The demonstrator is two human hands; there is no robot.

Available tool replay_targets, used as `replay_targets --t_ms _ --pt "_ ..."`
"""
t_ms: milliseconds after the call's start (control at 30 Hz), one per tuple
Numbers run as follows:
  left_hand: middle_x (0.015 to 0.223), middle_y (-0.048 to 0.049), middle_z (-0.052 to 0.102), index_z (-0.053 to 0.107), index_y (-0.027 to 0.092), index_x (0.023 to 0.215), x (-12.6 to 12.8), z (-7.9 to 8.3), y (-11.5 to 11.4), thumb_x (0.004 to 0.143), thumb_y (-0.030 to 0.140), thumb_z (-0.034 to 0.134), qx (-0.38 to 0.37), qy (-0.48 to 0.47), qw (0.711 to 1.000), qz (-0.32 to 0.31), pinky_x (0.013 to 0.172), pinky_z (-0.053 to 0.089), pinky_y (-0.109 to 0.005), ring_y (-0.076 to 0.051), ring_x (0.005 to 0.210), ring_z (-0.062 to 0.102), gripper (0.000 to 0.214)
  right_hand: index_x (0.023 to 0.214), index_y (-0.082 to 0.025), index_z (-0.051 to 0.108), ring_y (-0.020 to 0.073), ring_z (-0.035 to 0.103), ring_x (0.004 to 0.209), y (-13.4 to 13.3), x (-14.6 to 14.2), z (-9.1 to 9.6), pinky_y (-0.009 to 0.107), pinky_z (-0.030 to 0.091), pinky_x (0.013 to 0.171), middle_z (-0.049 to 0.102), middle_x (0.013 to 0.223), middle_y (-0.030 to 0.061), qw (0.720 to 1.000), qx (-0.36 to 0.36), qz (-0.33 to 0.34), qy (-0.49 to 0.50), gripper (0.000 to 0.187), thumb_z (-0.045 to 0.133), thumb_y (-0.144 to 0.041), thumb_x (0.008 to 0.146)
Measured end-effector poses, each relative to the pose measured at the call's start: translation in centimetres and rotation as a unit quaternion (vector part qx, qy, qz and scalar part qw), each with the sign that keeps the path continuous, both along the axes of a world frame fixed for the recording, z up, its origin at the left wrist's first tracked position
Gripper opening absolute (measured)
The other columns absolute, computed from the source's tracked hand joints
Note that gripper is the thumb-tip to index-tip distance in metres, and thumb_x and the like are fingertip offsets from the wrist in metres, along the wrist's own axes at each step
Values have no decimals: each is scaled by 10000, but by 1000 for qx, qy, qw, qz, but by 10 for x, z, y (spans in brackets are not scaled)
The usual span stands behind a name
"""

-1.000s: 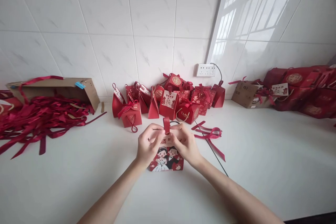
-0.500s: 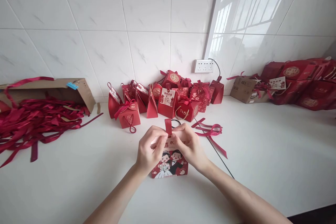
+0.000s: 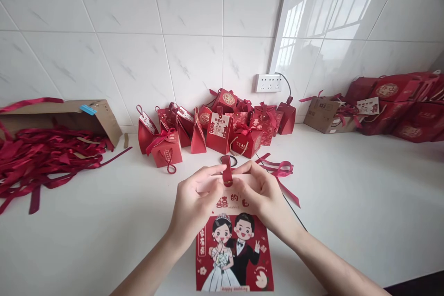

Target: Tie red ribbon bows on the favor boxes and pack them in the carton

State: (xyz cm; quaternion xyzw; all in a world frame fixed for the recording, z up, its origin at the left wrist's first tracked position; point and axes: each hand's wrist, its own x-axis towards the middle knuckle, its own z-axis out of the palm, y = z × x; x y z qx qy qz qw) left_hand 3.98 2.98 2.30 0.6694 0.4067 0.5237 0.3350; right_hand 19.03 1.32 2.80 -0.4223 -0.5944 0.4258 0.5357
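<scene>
Between my two hands is a red and white gift box [image 3: 232, 240] with a cartoon bride and groom on its front. A dark red strap [image 3: 227, 169] stands up as a loop at its top edge. My left hand [image 3: 199, 201] pinches the upper edge just left of the strap. On the other side, my right hand [image 3: 258, 194] grips the same edge, thumb in front and fingers behind. Part of the printed lettering is covered by my thumbs. Behind the strap a black ring [image 3: 234, 161] shows on the table.
Several finished-looking red gift boxes [image 3: 218, 138] stand by the tiled wall. A brown carton [image 3: 110, 122] spills dark red ribbons [image 3: 58, 157] at left. Loose ribbon [image 3: 285, 169] lies right of my hands. A small carton [image 3: 321, 114] and stacked red boxes [image 3: 388, 92] stand far right, near a power strip [image 3: 268, 83].
The gift box has come closer and looks larger, its front now tilted more toward me. Both hands keep hold of its top edge beside the strap. The view has shifted slightly.
</scene>
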Motion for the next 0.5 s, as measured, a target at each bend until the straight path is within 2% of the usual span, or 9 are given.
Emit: replay_targets --t_ms 100,200,400,500 --pt "837 -19 732 684 204 999 1 5 -9 803 284 579 -5 -6 1000 -7 627 576 -228 -180 780 698 236 813 -192 503 109 531 555 -7 1 3 216 434 492 566 673 -14 999 -24 26 32 213 583 -390 815" --pt "747 -8 724 687 213 980 1 6 -13 791 287 600 18 1 1000 -1 556 572 -229 -175 680 694 221 774 -195 499 78 454 473 -8 0 2 188 376 426 515 598 -38 998 -21 35 50 216 593 -387 808" --pt "851 -30 716 666 223 950 2 5 -15 779 227 590 66 12 998 22 552 575 -233 -186 722 692 187 764 -209 497 73 410 440 -8 -1 1 186 346 379 486 566 -40 998 -16 37 48 215 594 -396 806" --pt "801 -26 690 581 221 1046 2 2 -15 773 217 586 52 -19 998 9 491 555 -226 -172 654 678 273 846 -235 487 74 399 415 -9 -1 0 186 334 348 481 588 -47 998 -5 19 52 199 607 -387 799"
